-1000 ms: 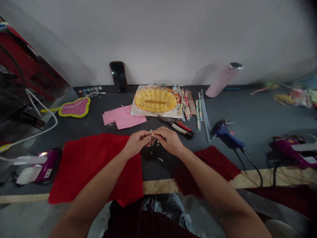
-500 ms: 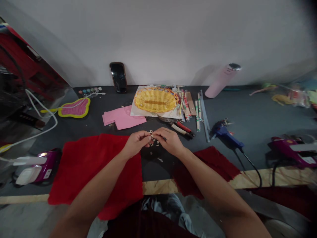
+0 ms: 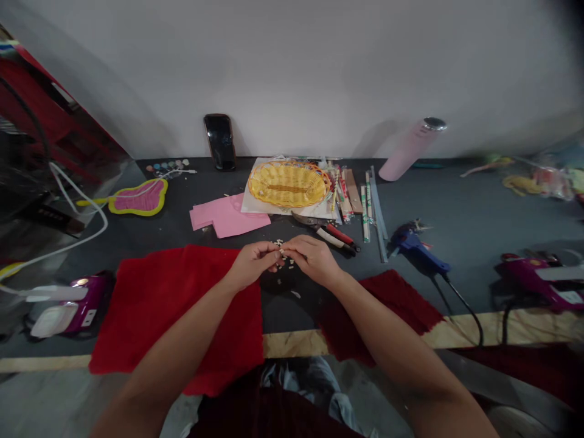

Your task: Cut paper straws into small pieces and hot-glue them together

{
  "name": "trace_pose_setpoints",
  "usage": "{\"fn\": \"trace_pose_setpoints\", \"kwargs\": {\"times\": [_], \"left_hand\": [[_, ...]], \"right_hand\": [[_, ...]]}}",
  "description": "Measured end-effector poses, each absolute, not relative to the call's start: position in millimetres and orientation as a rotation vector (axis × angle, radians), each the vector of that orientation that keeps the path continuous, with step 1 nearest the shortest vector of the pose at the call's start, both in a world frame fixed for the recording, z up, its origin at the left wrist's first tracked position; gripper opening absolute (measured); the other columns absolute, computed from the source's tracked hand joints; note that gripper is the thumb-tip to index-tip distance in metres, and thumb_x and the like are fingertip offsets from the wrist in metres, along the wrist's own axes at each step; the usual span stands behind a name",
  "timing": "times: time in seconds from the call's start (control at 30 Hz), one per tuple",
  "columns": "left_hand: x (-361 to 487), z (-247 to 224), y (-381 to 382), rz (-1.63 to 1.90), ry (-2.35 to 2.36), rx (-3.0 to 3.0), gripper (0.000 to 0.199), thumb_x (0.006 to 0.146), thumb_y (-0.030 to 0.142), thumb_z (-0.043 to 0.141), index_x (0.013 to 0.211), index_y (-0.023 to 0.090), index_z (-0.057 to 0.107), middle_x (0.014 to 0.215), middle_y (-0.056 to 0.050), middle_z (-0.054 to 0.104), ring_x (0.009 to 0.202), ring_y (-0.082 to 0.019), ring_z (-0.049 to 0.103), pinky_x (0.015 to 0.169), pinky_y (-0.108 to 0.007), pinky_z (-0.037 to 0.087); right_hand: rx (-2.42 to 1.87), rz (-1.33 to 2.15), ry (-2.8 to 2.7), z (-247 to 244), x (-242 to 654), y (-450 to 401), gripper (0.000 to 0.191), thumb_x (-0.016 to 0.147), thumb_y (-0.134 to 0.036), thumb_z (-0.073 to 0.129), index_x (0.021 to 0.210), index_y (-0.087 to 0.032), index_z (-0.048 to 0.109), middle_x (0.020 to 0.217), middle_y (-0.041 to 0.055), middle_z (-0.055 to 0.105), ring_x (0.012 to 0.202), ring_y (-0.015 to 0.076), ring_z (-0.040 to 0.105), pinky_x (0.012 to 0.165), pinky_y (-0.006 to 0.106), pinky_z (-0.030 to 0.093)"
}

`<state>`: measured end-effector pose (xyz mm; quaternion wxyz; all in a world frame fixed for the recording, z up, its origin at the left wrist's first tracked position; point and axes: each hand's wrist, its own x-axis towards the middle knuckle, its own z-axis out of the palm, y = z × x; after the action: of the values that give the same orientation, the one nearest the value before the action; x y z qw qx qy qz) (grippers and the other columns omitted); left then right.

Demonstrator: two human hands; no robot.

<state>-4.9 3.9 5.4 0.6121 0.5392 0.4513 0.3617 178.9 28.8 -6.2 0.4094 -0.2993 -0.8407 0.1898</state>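
My left hand (image 3: 253, 264) and my right hand (image 3: 311, 258) meet fingertip to fingertip low over the dark table. Both are closed in a pinch around a tiny pale piece (image 3: 281, 251), too small to name for certain. Scattered beneath and around the fingers lie several small cream-coloured bits (image 3: 291, 265). Just beyond my right hand rest cutting pliers (image 3: 329, 234) with one red and one white handle. Behind them a yellow woven basket (image 3: 289, 184) sits on white sheets, with pink felt (image 3: 228, 216) to its left.
Red cloth (image 3: 177, 310) lies under my left forearm and a darker red cloth (image 3: 396, 301) by my right. A blue glue gun (image 3: 420, 249), thin sticks (image 3: 366, 210) and a pink bottle (image 3: 410, 149) stand or lie rightward. A phone (image 3: 219, 142) leans on the wall.
Almost nothing differs. My hands keep the same pinch at the same spot, and the whole view has shifted very slightly.
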Motion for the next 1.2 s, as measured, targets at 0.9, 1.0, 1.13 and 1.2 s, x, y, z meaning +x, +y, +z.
{"fn": "trace_pose_setpoints", "kwargs": {"times": [0.9,1.0,1.13,1.2], "left_hand": [[4,34,-1,0.898,1.225,1.303,0.018,0.069,0.035,0.064,0.073,0.017,0.067,0.065,-0.002,0.065,0.054,-0.012,0.055,0.052,-0.022,0.046],[6,40,-2,0.868,1.292,1.342,0.024,0.068,0.040,0.064,0.074,0.017,0.068,0.066,-0.004,0.067,0.055,-0.013,0.057,0.053,-0.023,0.046],[5,35,2,0.791,1.380,1.374,0.029,0.066,0.045,0.065,0.075,0.018,0.067,0.068,-0.003,0.068,0.056,-0.014,0.057,0.054,-0.023,0.047],[3,30,5,0.737,1.440,1.379,0.029,0.064,0.045,0.066,0.075,0.019,0.067,0.069,-0.002,0.068,0.056,-0.014,0.058,0.054,-0.022,0.047]], "right_hand": [[-0.684,0.342,-2.081,11,170,27,0.019,0.090,-0.022,0.048,0.084,-0.016,0.065,0.078,0.0057,0.069,0.075,0.0132,0.064,0.070,0.024,0.052],[-0.719,0.362,-2.135,13,172,26,0.019,0.090,-0.023,0.048,0.087,-0.017,0.066,0.081,0.0051,0.069,0.079,0.0124,0.064,0.073,0.023,0.051],[-0.845,0.481,-2.262,12,175,27,0.016,0.089,-0.026,0.052,0.093,-0.019,0.066,0.091,0.0038,0.069,0.087,0.0110,0.063,0.080,0.021,0.048],[-0.897,0.521,-2.281,7,175,29,0.017,0.090,-0.025,0.051,0.096,-0.019,0.065,0.095,0.0032,0.069,0.091,0.0099,0.062,0.084,0.019,0.046]]}}
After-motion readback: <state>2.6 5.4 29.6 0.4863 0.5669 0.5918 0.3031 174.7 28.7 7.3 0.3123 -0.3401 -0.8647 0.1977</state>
